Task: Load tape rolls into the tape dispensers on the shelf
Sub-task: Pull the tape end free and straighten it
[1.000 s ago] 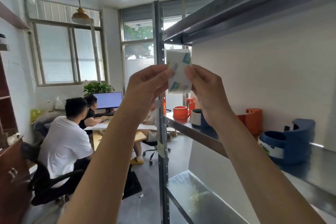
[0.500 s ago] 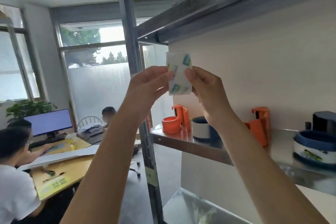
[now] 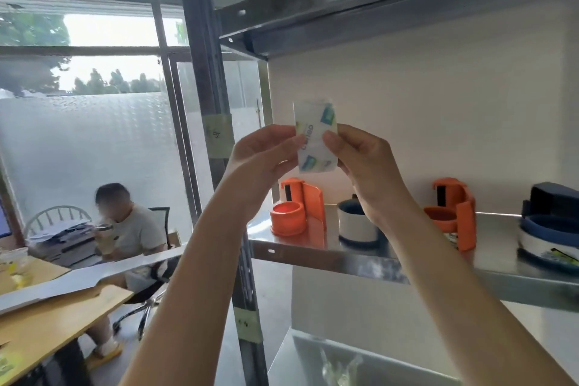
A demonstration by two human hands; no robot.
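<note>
Both hands were raised in front of the shelving, the left hand [image 3: 266, 153] and the right hand [image 3: 360, 160] pinching opposite edges of a small wrapped tape roll [image 3: 316, 138], its white packet printed with green and blue marks. The packet was held upright in the air, above the steel shelf [image 3: 344, 260] and in front of the pale back wall.

On that shelf stood a row of tape dispensers: an orange dispenser [image 3: 297, 210] at the left end, a blue and white dispenser [image 3: 357, 222] just right of it and partly hidden by the right wrist, another orange one [image 3: 454, 213] further right, and a dark blue dispenser [image 3: 551, 229] at the far right edge of view. A second steel shelf ran overhead, and a grey upright post [image 3: 203, 88] with paper labels stuck on it carried both.

To the left, past the post, was an office: a wooden desk [image 3: 56, 316] with a long grey board lying across it, a seated person [image 3: 131, 229] in a light shirt behind it, a chair, and large frosted windows [image 3: 87, 147] with trees visible above them. Below, a lower shelf held some crumpled clear plastic.
</note>
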